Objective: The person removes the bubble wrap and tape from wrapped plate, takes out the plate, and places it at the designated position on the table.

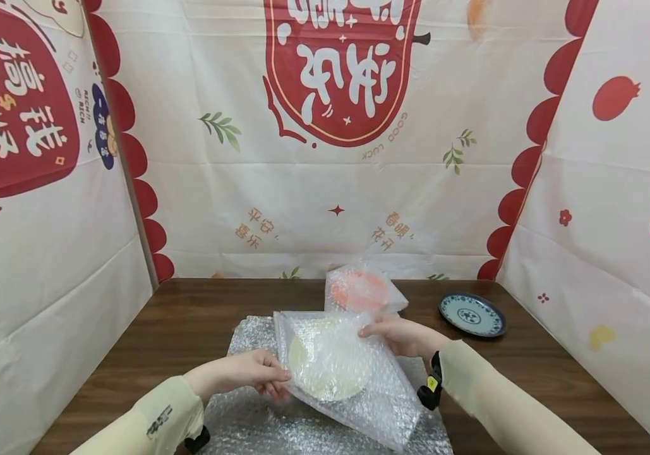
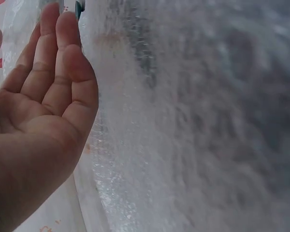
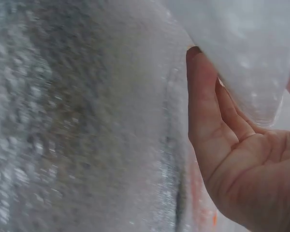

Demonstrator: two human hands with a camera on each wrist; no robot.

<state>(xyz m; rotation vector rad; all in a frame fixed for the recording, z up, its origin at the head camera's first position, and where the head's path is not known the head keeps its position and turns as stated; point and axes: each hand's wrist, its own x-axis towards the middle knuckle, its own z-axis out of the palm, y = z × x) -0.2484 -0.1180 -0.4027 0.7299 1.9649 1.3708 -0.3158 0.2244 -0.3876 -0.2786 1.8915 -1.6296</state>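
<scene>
In the head view, a clear bubble-wrap bag (image 1: 381, 385) with a pale yellow round plate (image 1: 336, 363) inside is held tilted over the middle of the table. My right hand (image 1: 401, 335) grips its upper right side, thumb on top and fingers beneath; the right wrist view shows a flap of the bag between thumb and fingers. At the bag's left edge, my left hand (image 1: 251, 373) pinches the rim with the thumb, its lower fingers blurred. Under the bag a sheet of bubble wrap (image 1: 245, 420) lies spread on the table.
Behind the bag lies another bubble-wrapped piece with a round orange-pink plate (image 1: 359, 289) in it. A blue-and-white patterned plate (image 1: 472, 315) rests at the back right of the dark wooden table (image 1: 188, 309). Printed cloth walls (image 1: 330, 177) enclose the back and both sides.
</scene>
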